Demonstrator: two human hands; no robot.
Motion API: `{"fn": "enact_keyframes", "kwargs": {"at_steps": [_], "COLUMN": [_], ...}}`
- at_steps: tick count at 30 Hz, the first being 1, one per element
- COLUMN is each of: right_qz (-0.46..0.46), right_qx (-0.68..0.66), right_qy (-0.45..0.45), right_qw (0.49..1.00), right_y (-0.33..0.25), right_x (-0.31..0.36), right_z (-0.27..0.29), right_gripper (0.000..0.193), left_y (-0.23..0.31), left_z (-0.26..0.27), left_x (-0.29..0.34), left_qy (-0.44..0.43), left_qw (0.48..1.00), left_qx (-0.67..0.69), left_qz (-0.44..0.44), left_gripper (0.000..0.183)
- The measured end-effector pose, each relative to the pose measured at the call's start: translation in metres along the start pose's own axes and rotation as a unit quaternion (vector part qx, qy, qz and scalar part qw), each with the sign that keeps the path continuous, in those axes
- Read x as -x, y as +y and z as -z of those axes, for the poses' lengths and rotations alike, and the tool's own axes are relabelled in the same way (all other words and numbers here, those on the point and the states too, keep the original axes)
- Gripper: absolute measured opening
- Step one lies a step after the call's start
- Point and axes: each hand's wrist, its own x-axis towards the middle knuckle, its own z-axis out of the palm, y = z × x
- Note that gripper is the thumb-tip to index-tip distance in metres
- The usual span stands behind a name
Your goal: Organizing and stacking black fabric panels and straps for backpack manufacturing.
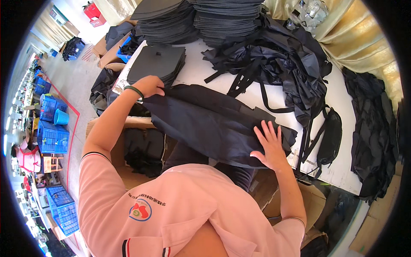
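A long black fabric piece (pixel 205 122) stretches across the table's near edge, partly over my lap. My left hand (pixel 150 87) pinches its far left corner, fingers closed on the cloth. Toward its right end, my right hand (pixel 270 143) lies flat on top with the fingers spread. Part of a dark grey sheet (pixel 264 115) shows beside the fabric, just beyond my right fingers; how far it runs under or into the cloth is hidden. Just past my left hand sits a low stack of dark grey panels (pixel 157 62).
Tall stacks of dark panels (pixel 165 19) stand at the back of the white table (pixel 274 100). A heap of black fabric with straps (pixel 282 64) covers the far right, near a small black pouch (pixel 329 137). An open cardboard box (pixel 124 171) is below left; blue crates (pixel 53 137) line the floor.
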Motion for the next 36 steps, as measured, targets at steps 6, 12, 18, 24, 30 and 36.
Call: {"fn": "enact_keyframes", "kwargs": {"at_steps": [6,12,18,24,30,36], "right_qz": [-0.037,-0.148,-0.015,-0.004,-0.069,-0.084], "right_qx": [-0.064,-0.337,-0.574,-0.635,-0.578,-0.578], "right_qy": [0.012,0.286,0.177,0.104,0.104,0.126], "right_qw": [0.997,0.885,0.799,0.765,0.806,0.802], "right_y": [0.008,0.017,-0.066,-0.106,-0.078,-0.084], "right_x": [0.005,-0.014,-0.100,-0.147,-0.133,-0.135], "right_z": [-0.002,0.033,0.065,0.053,0.053,0.059], "right_gripper": [0.084,0.048,0.055,0.039,0.014,0.019], "left_y": [0.001,0.057,0.144,0.185,-0.001,-0.056], "left_z": [0.022,0.063,0.062,0.035,-0.014,-0.028], "left_x": [0.015,0.041,0.038,0.018,-0.007,-0.009], "left_qy": [0.132,0.083,0.161,0.241,0.410,0.276], "left_qw": [0.988,0.946,0.939,0.861,0.912,0.953], "left_qx": [0.050,0.309,0.254,0.370,0.021,0.090], "left_qz": [-0.068,-0.054,-0.169,-0.251,-0.014,0.085], "left_gripper": [0.023,0.014,0.016,0.024,0.079,0.057]}}
